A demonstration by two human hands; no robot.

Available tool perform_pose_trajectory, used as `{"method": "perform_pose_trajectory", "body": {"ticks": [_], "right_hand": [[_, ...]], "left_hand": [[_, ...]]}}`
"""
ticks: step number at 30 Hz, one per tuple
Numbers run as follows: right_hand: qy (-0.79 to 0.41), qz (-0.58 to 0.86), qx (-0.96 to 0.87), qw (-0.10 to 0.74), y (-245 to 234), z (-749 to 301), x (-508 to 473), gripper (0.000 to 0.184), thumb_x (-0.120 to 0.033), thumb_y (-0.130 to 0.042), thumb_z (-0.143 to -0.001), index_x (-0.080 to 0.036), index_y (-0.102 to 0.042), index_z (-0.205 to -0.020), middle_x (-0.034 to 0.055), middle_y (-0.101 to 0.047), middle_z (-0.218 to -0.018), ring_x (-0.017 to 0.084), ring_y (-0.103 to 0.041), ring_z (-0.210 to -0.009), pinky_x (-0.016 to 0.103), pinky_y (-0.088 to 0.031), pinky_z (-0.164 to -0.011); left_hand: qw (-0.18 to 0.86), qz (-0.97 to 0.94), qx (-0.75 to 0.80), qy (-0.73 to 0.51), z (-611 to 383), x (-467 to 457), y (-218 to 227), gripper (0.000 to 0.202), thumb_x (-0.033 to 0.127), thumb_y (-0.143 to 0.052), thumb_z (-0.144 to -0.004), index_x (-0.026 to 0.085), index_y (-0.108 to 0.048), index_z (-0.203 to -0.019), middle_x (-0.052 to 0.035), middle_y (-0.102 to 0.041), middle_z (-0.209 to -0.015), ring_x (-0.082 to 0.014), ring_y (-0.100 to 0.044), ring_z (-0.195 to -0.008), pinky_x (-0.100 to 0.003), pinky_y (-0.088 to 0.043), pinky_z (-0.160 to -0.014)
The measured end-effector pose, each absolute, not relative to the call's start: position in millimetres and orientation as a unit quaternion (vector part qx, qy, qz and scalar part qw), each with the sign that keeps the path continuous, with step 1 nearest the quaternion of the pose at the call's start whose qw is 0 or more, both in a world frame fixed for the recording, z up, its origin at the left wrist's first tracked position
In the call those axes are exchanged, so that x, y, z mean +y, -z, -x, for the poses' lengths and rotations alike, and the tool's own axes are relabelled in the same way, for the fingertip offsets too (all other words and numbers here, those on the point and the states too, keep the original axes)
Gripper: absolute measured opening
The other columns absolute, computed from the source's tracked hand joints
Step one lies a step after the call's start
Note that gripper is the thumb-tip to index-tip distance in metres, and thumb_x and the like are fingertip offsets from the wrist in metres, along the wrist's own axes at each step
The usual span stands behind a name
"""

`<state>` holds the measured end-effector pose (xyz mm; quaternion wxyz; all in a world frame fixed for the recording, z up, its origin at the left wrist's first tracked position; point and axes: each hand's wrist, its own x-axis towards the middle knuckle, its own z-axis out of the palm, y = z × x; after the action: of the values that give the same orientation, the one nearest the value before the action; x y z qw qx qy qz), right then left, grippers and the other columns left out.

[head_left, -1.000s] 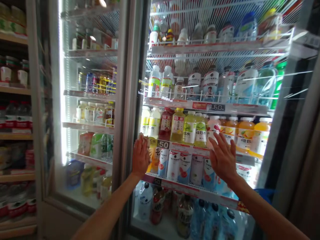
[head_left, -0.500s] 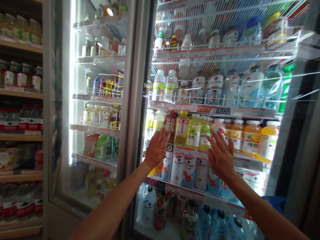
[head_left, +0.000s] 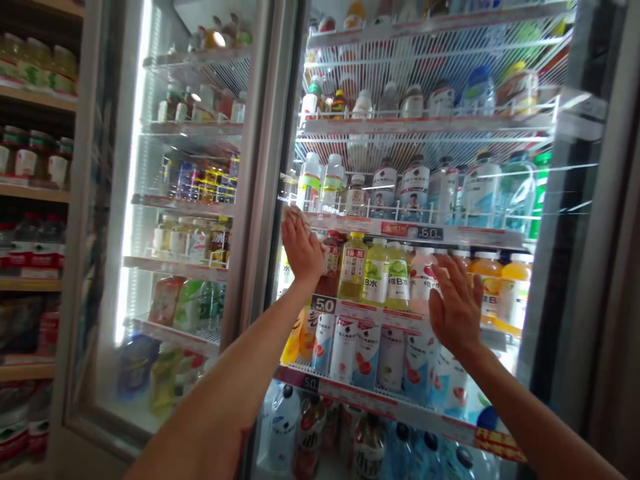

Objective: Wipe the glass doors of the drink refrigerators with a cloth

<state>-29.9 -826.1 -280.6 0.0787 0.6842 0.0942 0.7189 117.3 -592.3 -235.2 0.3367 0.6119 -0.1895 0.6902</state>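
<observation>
Both arms reach up to the glass door (head_left: 373, 230) of a drinks fridge. My left hand (head_left: 301, 250) presses against the door near its left frame, on a small pale crumpled cloth (head_left: 296, 215) that shows at the fingertips. Most of this cloth is hidden under the hand. My right hand (head_left: 457, 303) is raised at the glass on the right, fingers apart, with nothing in it. Behind the glass between the hands stand a yellow-capped bottle (head_left: 353, 267) and green-labelled drink bottles (head_left: 399, 277); orange drink bottles (head_left: 486, 277) are right of my right hand.
A metal door frame (head_left: 260, 167) separates this door from a second glass-fronted fridge section (head_left: 185, 263) on the left. Wooden shelves (head_left: 33, 190) with jars and bottles stand at the far left. Large bottles (head_left: 284, 417) fill the bottom of the fridge.
My left hand has slid up and to the left across the glass with the cloth. My right hand has shifted slightly right and down. The view has turned a little.
</observation>
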Motion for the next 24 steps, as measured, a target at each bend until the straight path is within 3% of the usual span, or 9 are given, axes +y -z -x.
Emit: {"method": "perform_pose_trajectory", "body": {"ticks": [5, 11, 16, 21, 24], "right_hand": [[-0.725, -0.677, 0.094, 0.083, 271.2, 33.4, -831.4, 0.053, -0.020, -0.041, -0.087, -0.028, -0.032, -0.138, 0.0061, -0.040, -0.143, 0.020, -0.031, -0.135, 0.046, -0.019, -0.111], [-0.740, -0.664, 0.080, 0.076, 263.3, 38.0, -844.9, 0.053, -0.020, -0.041, -0.087, -0.028, -0.032, -0.139, 0.0061, -0.039, -0.143, 0.021, -0.032, -0.134, 0.048, -0.019, -0.111], [-0.738, -0.667, 0.076, 0.071, 263.1, 42.0, -853.0, 0.056, -0.019, -0.040, -0.086, -0.029, -0.028, -0.140, 0.0046, -0.037, -0.144, 0.022, -0.031, -0.135, 0.050, -0.020, -0.111], [-0.755, -0.643, 0.122, 0.036, 249.6, 47.3, -843.7, 0.053, -0.016, -0.038, -0.087, -0.028, -0.034, -0.138, 0.0054, -0.039, -0.143, 0.022, -0.035, -0.133, 0.050, -0.027, -0.109], [-0.737, -0.645, 0.201, -0.019, 224.4, 35.1, -820.7, 0.053, -0.017, -0.032, -0.089, -0.027, -0.027, -0.140, 0.0042, -0.037, -0.144, 0.017, -0.036, -0.132, 0.041, -0.036, -0.106]], "left_hand": [[0.153, -0.645, -0.393, -0.637, -103.9, -608.4, 227.7, 0.053, 0.025, -0.034, -0.087, 0.019, -0.028, -0.140, -0.0050, -0.029, -0.148, -0.0185, -0.013, -0.140, -0.041, -0.021, -0.115], [0.327, -0.637, -0.233, -0.659, -99.2, -620.0, 195.9, 0.056, 0.023, -0.031, -0.087, 0.009, -0.025, -0.141, -0.0111, -0.019, -0.151, -0.0255, -0.010, -0.141, -0.050, -0.016, -0.115], [0.124, -0.645, -0.452, -0.603, -83.6, -646.1, 192.3, 0.051, 0.026, -0.036, -0.086, 0.019, -0.036, -0.136, -0.0032, -0.030, -0.148, -0.0202, -0.018, -0.139, -0.042, -0.020, -0.114], [0.278, -0.635, -0.339, -0.636, -67.3, -683.7, 182.9, 0.055, 0.026, -0.033, -0.088, 0.013, -0.027, -0.140, -0.0098, -0.019, -0.151, -0.0273, -0.009, -0.141, -0.053, -0.014, -0.113], [0.281, -0.630, -0.381, -0.615, -57.3, -708.8, 185.2, 0.058, 0.027, -0.033, -0.088, 0.017, -0.018, -0.143, -0.0084, -0.015, -0.153, -0.0271, -0.007, -0.141, -0.054, -0.013, -0.113]]}}
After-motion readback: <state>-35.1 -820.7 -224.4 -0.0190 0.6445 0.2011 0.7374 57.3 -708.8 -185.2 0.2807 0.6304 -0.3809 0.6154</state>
